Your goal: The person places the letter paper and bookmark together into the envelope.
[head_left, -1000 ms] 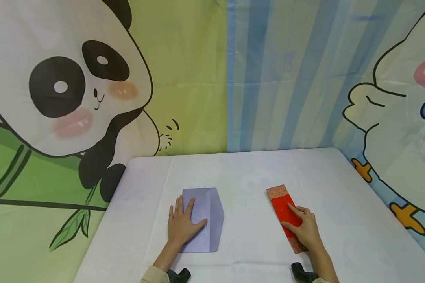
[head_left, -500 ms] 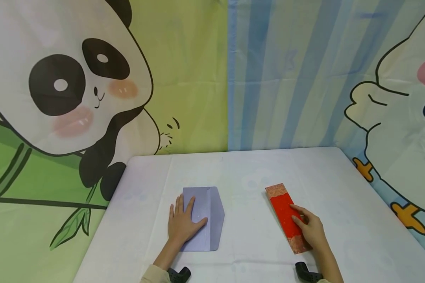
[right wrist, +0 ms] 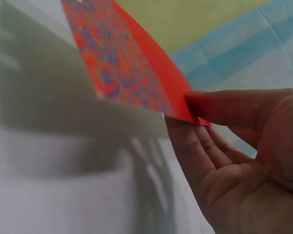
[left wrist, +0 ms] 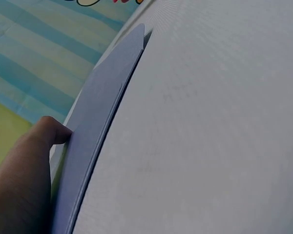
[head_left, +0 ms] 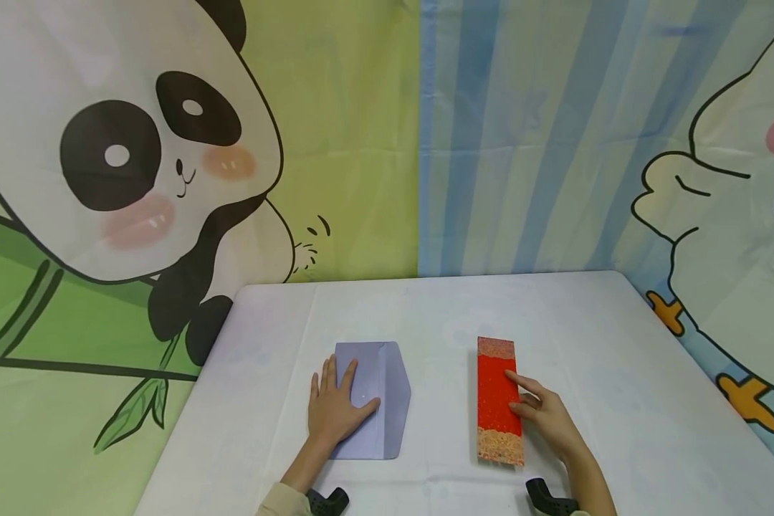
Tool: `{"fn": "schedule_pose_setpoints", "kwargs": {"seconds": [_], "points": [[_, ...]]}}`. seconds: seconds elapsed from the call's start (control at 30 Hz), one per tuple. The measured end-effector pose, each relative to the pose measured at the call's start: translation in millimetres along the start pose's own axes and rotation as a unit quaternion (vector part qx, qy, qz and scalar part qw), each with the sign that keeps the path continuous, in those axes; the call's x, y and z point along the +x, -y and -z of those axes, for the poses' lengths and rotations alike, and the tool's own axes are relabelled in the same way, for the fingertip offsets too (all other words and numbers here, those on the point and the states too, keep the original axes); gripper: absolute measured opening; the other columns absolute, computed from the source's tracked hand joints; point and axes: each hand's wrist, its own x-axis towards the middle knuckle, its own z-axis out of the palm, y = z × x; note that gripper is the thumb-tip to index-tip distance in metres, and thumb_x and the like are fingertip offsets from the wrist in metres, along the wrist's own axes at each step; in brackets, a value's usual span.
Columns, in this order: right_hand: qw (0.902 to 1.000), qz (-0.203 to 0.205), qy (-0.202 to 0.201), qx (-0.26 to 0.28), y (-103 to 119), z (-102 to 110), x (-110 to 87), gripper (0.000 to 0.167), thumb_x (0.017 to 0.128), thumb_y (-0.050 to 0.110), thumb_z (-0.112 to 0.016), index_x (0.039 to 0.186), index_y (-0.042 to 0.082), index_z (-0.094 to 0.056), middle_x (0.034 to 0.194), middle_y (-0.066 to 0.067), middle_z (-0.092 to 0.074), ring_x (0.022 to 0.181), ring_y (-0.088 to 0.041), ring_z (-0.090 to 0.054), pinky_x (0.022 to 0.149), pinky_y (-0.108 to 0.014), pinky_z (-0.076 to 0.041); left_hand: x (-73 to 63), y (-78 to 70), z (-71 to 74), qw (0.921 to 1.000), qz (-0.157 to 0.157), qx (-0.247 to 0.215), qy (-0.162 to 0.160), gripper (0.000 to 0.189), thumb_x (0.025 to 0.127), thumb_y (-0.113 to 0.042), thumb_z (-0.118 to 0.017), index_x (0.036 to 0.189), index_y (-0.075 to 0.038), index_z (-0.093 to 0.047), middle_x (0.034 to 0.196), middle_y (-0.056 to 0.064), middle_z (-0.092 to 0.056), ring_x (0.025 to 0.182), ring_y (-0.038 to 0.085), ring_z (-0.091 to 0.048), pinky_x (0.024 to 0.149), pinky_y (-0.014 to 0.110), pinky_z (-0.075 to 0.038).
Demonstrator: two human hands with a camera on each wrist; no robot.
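Note:
On the left of the table in the head view lies a lavender paper envelope [head_left: 398,401], its flap side pointing right. My left hand [head_left: 335,410] rests spread flat on it, thumb reaching over the fold; the left wrist view shows the thumb [left wrist: 51,130] at the envelope's edge. To the right, my right hand [head_left: 548,416] pinches a long red paper strip with gold-patterned ends [head_left: 497,390] by its right edge. In the right wrist view, the patterned end [right wrist: 119,58] is tilted up off the table, casting a shadow, with the thumb on the red face and fingers beneath.
Both things are on a white-covered table [head_left: 438,315]. Behind it hangs a cartoon backdrop with a panda [head_left: 213,172] on the left and blue stripes [head_left: 516,143] to the right. A black wrist device [head_left: 551,498] shows below each hand.
My right hand has shifted its grip to the red strip's edge, raised it and swung it from slanted to nearly straight, a little leftward. The left hand and envelope stay put.

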Motion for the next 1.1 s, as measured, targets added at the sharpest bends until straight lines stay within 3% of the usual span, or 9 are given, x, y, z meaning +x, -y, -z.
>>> {"fn": "schedule_pose_setpoints", "kwargs": {"seconds": [0.2,0.43,0.57,0.67,0.77,0.87,0.97,1.03,1.1], "points": [[0.9986,0.025,0.042,0.019,0.5,-23.6,10.1,0.062,0.083,0.001,-0.064,0.14,0.007,-0.039,0.147,-0.016,-0.026,0.096,-0.022,-0.06,0.079,-0.027,-0.051,-0.1,0.5,-0.8,1.0,-0.002,-0.001,0.002,0.093,0.068,-0.073,-0.055,0.141,-0.019,-0.04,0.149,0.021,-0.02,0.137,0.034,-0.017,0.107,0.053,-0.011],[0.9912,0.073,0.103,0.04,1.5,-51.5,22.6,0.069,0.084,0.004,-0.065,0.144,0.005,-0.03,0.136,-0.025,-0.041,0.086,-0.019,-0.065,0.076,-0.028,-0.052,-0.2,0.4,-0.8,1.0,-0.004,0.003,-0.005,0.092,0.067,-0.073,-0.055,0.14,-0.019,-0.041,0.148,0.021,-0.022,0.136,0.035,-0.019,0.107,0.053,-0.013],[0.9895,0.09,0.111,0.022,5.2,-69.0,30.0,0.071,0.084,0.006,-0.065,0.145,0.008,-0.029,0.112,-0.025,-0.06,0.075,-0.016,-0.064,0.069,-0.022,-0.05,-1.3,-0.4,0.0,0.9999,-0.005,0.001,-0.015,0.092,0.067,-0.073,-0.056,0.14,-0.018,-0.043,0.147,0.022,-0.025,0.135,0.036,-0.021,0.106,0.054,-0.014],[0.9891,0.099,0.109,0.01,9.1,-83.6,34.8,0.07,0.085,0.006,-0.064,0.145,0.008,-0.028,0.087,-0.026,-0.066,0.059,-0.013,-0.055,0.053,-0.02,-0.04,-3.0,-1.2,0.4,0.9999,-0.001,0.0,-0.012,0.092,0.068,-0.072,-0.056,0.14,-0.018,-0.042,0.147,0.022,-0.024,0.136,0.035,-0.02,0.106,0.054,-0.014],[0.9885,0.1,0.113,0.007,12.3,-99.4,39.4,0.069,0.085,0.005,-0.064,0.145,0.008,-0.028,0.113,-0.024,-0.06,0.047,-0.01,-0.041,0.044,-0.022,-0.028,-4.2,-1.6,0.7,0.9999,0.001,-0.001,-0.011,0.089,0.069,-0.07,-0.056,0.14,-0.018,-0.042,0.147,0.021,-0.024,0.136,0.035,-0.02,0.107,0.054,-0.013],[0.9891,0.092,0.115,0.0,13.7,-113.8,43.8,0.068,0.086,0.005,-0.064,0.145,0.009,-0.03,0.141,-0.017,-0.039,0.042,-0.007,-0.031,0.041,-0.02,-0.026,-4.2,-2.0,0.8,0.9999,0.0,-0.005,-0.016,0.087,0.069,-0.068,-0.057,0.139,-0.017,-0.044,0.147,0.022,-0.026,0.135,0.035,-0.021,0.107,0.055,-0.013],[0.9896,0.084,0.117,-0.012,14.6,-124.0,46.5,0.066,0.086,0.003,-0.062,0.144,0.007,-0.031,0.147,-0.014,-0.029,0.041,-0.006,-0.031,0.042,-0.018,-0.028,-3.4,-2.5,0.7,0.9997,-0.002,-0.011,-0.021,0.086,0.07,-0.066,-0.058,0.138,-0.016,-0.045,0.146,0.022,-0.027,0.135,0.036,-0.023,0.106,0.055,-0.014],[0.9896,0.078,0.12,-0.011,17.5,-128.4,46.4,0.064,0.086,0.001,-0.061,0.143,0.004,-0.031,0.136,-0.02,-0.043,0.042,-0.007,-0.032,0.043,-0.018,-0.03,-2.9,-2.8,0.5,0.9996,-0.002,-0.019,-0.023,0.085,0.07,-0.065,-0.059,0.137,-0.015,-0.046,0.145,0.023,-0.028,0.134,0.037,-0.023,0.106,0.055,-0.014],[0.9888,0.078,0.126,-0.011,23.5,-130.9,44.6,0.063,0.086,-0.002,-0.06,0.142,-0.001,-0.03,0.105,-0.024,-0.059,0.042,-0.007,-0.032,0.042,-0.018,-0.031,-2.2,-3.0,0.4,0.9993,-0.003,-0.028,-0.026,0.084,0.07,-0.064,-0.06,0.136,-0.015,-0.047,0.144,0.024,-0.029,0.134,0.037,-0.024,0.106,0.055,-0.014]]}}
